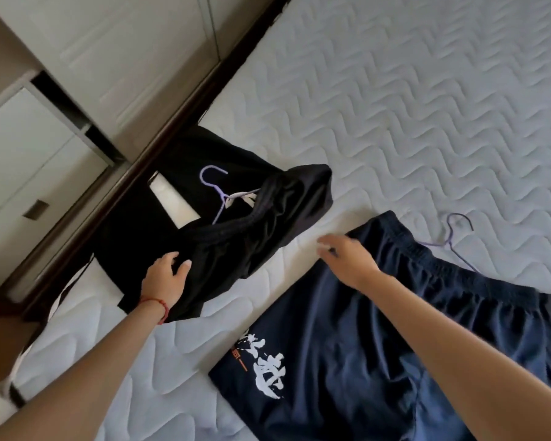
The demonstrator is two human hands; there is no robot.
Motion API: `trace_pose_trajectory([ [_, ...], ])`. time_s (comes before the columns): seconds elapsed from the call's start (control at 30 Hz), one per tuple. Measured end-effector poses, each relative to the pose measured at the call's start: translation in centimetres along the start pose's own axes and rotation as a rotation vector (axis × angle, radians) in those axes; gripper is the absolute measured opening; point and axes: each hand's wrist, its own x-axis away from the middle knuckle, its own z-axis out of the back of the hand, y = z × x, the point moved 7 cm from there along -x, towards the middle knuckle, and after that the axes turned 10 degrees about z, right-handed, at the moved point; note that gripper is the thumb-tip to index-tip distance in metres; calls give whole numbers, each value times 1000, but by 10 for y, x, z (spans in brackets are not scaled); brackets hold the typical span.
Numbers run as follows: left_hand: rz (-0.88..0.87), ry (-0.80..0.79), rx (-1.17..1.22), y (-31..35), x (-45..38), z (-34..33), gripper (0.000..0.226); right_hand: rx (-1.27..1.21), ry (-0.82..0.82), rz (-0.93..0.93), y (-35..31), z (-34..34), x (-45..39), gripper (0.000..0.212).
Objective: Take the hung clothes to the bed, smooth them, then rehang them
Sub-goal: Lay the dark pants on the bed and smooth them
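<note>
Black shorts (pixel 236 224) bunched at ten o'clock; left hand (pixel 167 276) lies open on them, right hand (pixel 347 259) empty, blurred. Draw the waistband outward, flat.

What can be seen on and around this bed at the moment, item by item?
Black shorts: one, black, bunched on the mattress near its edge.
Navy shorts: one, dark blue with white print, spread flat.
Hangers: two, purple; one in the black shorts, one at the navy waistband.
Mattress: one, white quilted.
Cabinets: white, beside the bed.
Left hand: resting on the black shorts, red wrist string.
Right hand: open, blurred, above the navy waistband.
</note>
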Motion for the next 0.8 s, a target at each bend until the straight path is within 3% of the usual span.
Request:
trace_pose_trajectory([
  [0.2,59,30,161,6,-24,-25,42,180,249,197,-41,18,-95,33],
  [0.3,78,67,168,-1,-27,-46,37,292,293,267,-47,9,-133,37],
  [0.53,-54,213,190,-9,-28,-60,27,677,33,193,-27,-31,-182,54],
  [0.7,-48,164,195,-10,-25,-59,31,841,-77,153,-25,-29,-172,51],
  [0.8,-38,122,217,-6,-11,-50,37,799,-94,146,-24,-21,-149,44],
])
